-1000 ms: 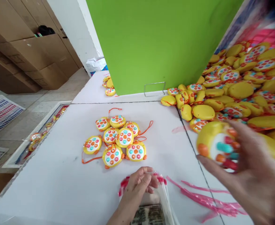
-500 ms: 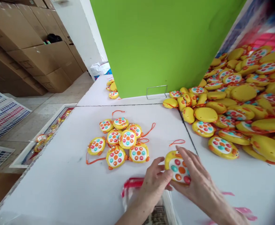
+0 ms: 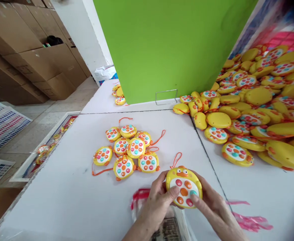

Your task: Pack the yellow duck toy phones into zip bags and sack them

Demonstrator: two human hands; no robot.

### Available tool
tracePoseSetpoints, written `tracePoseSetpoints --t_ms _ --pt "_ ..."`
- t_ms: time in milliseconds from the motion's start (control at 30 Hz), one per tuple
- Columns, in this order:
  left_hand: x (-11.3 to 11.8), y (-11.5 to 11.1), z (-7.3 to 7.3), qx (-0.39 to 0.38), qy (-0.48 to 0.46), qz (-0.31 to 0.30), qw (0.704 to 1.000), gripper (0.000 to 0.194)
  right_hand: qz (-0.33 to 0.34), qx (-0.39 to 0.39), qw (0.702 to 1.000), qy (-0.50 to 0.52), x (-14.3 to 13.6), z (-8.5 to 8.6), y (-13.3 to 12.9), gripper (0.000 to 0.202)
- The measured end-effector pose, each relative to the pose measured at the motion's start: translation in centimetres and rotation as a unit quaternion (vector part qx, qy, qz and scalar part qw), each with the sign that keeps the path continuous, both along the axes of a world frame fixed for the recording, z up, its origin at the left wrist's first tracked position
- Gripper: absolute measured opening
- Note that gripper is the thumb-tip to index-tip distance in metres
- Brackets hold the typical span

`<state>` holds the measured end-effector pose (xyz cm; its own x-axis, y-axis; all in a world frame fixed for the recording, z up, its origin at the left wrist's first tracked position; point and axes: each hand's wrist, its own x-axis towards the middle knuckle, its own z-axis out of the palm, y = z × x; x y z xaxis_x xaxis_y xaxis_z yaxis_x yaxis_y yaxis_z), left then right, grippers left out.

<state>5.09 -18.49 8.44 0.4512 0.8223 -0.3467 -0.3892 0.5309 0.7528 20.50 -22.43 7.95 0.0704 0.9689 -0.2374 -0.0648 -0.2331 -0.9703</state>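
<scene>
Both hands grip a yellow duck-shaped push-button toy (image 3: 184, 177), its face and coloured buttons turned up toward me. My left hand (image 3: 160, 197) holds its left side, thumb over the lower left buttons. My right hand (image 3: 209, 201) wraps the right side, its thumb at the blue-green button. An orange cord loop (image 3: 176, 160) sticks up from the toy's top. Under my hands lies a clear plastic bag (image 3: 138, 204) with a red edge, partly hidden. To the left, a cluster of several like toys (image 3: 136, 148) lies buttons up on the white table (image 3: 69, 194).
A large heap of the same toys (image 3: 258, 97) covers the right side. A green panel (image 3: 172, 47) stands at the back with a wire stand (image 3: 166, 97) before it. Pink plastic scraps (image 3: 253, 221) lie at lower right. Cardboard boxes (image 3: 54, 63) and white baskets (image 3: 6, 124) are at left.
The toy has been turned so its duck face shows, and it has come slightly lower and left. My right hand has shifted from over its top to its right side, thumb on the buttons.
</scene>
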Motion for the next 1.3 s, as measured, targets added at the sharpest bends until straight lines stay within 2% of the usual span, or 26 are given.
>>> tracePoseSetpoints --t_ms 67,167,267,467,567,633,667,733,800,867,933,1000,1067,1133,1200,1300 --pt "-0.4 0.0 0.0 0.012 0.040 -0.011 0.999 0.043 0.014 -0.022 0.999 0.034 0.0 0.3 0.2 0.052" --pt "-0.8 0.0 0.1 0.027 0.083 -0.014 0.996 0.040 -0.017 -0.061 0.997 0.044 0.2 0.4 0.5 0.046" --pt "-0.8 -0.2 0.2 0.032 0.096 -0.007 0.995 0.040 -0.006 -0.037 0.999 0.027 0.1 0.2 0.7 0.044" --pt "0.4 -0.7 0.0 0.056 0.082 -0.036 0.994 0.075 -0.038 -0.051 0.998 0.002 -1.1 -0.5 0.8 0.044" --pt "0.8 -0.4 -0.5 0.048 0.101 -0.022 0.993 0.072 -0.005 -0.040 0.998 -0.054 -0.9 -1.1 0.7 0.047" --pt "0.8 0.4 -0.7 0.040 0.146 0.008 0.988 0.071 0.010 -0.012 0.987 -0.161 0.9 -1.8 0.7 0.046" --pt "0.7 1.1 -0.7 0.034 0.168 0.030 0.985 0.071 -0.006 -0.002 0.972 -0.234 2.3 -2.2 0.7 0.046" --pt "0.3 2.9 -0.5 0.023 0.192 0.101 0.976 0.067 -0.081 0.004 0.923 -0.376 6.1 -3.1 1.0 0.048" --pt "-0.2 4.8 0.0 0.017 0.149 0.175 0.973 0.059 -0.152 0.001 0.885 -0.440 10.2 -3.7 1.6 0.052" --pt "-0.9 6.4 0.4 -0.004 0.059 0.238 0.969 0.045 -0.190 0.009 0.854 -0.485 13.8 -4.2 2.6 0.052" --pt "-1.5 7.1 0.8 -0.046 -0.020 0.279 0.959 0.032 -0.205 0.033 0.826 -0.525 16.2 -4.5 3.9 0.052" --pt "-1.8 6.7 0.9 -0.087 -0.034 0.295 0.951 0.027 -0.203 0.064 0.804 -0.555 17.5 -4.9 5.3 0.053" --pt "-1.8 5.6 0.7 -0.111 -0.016 0.269 0.957 0.026 -0.189 0.092 0.792 -0.573 17.8 -5.2 6.3 0.052" --pt "-1.3 4.2 0.2 -0.124 0.001 0.215 0.969 0.025 -0.161 0.119 0.791 -0.579 17.3 -5.2 6.6 0.047" --pt "-0.4 3.1 -0.4 -0.130 0.004 0.152 0.980 0.023 -0.127 0.155 0.797 -0.570 15.7 -4.6 6.3 0.040" --pt "1.3 2.4 -1.1 -0.129 -0.007 0.082 0.988 0.027 -0.059 0.217 0.813 -0.537 11.9 -2.8 4.8 0.024"
